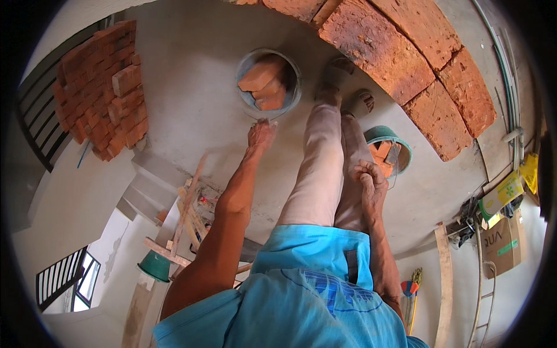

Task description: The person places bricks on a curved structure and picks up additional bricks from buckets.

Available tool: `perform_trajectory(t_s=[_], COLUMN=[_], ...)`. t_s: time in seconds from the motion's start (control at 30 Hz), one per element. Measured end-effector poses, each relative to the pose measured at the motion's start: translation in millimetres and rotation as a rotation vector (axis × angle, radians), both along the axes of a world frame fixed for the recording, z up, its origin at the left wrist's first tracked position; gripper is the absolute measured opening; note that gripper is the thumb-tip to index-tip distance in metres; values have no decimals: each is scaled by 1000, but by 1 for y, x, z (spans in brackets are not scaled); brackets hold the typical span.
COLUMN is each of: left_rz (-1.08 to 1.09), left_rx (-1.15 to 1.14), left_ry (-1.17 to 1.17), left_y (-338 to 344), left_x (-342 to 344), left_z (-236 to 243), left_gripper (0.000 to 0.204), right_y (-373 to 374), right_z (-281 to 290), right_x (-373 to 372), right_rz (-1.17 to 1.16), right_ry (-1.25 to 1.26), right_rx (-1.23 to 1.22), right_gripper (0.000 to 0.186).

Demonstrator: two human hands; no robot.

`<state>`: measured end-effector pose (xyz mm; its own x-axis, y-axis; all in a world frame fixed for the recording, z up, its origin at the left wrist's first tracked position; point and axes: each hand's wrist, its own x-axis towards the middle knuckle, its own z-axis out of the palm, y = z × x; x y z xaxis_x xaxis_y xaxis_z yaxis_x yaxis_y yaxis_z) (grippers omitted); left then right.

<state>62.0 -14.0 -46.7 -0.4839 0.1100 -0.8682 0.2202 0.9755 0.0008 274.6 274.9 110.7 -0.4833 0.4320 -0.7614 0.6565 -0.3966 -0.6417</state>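
Observation:
My left hand [262,134] is closed at the near side of a grey-rimmed bucket [298,87], where its handle meets my fingers. Reddish bricks [266,81] lie inside that bucket. Beside my right leg, my right hand [372,178] is curled next to a green bucket [380,133]. A thin wire handle from that bucket runs down toward my fingers, and part of the grip is hidden. This bucket also holds pieces of brick [383,153]. My two legs stand between the buckets.
Large bricks [377,49] in a curved row fill the upper right. A brick stack [104,93] stands far left beside a dark railing [36,110]. Wooden planks [188,211] and an upturned green bucket [155,265] are at lower left. A cardboard box [503,245] and ladder [486,290] stand right.

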Motion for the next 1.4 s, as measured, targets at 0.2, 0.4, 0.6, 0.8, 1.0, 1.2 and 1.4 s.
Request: perform_trajectory(t_s=[0.2,0.4,0.6,0.8,1.0,1.2,1.4], left_rz=[379,613,598,745,478,349,257], left_rx=[203,147,120,243,60,165,434], left_ry=[568,340,375,410,400,341,148], left_y=[15,-7,-12,5,29,16,23], left_x=[-47,-97,-103,-91,-123,-120,-114], left_z=[-52,-96,-102,-81,20,180,329], left_gripper=[86,101,103,98,91,86,89], right_y=[-6,-1,-2,0,-5,16,26], right_z=[-7,-9,-13,-12,-14,27,87], right_x=[0,-3,-5,-7,3,-73,-211], right_rz=[-2,-16,19,39,199,803,1240], right_ry=[-64,-97,-119,-126,-31,173,645], right_rx=[-36,-83,-84,-99,-20,188,468], right_gripper=[32,32,32,32,32,53,84])
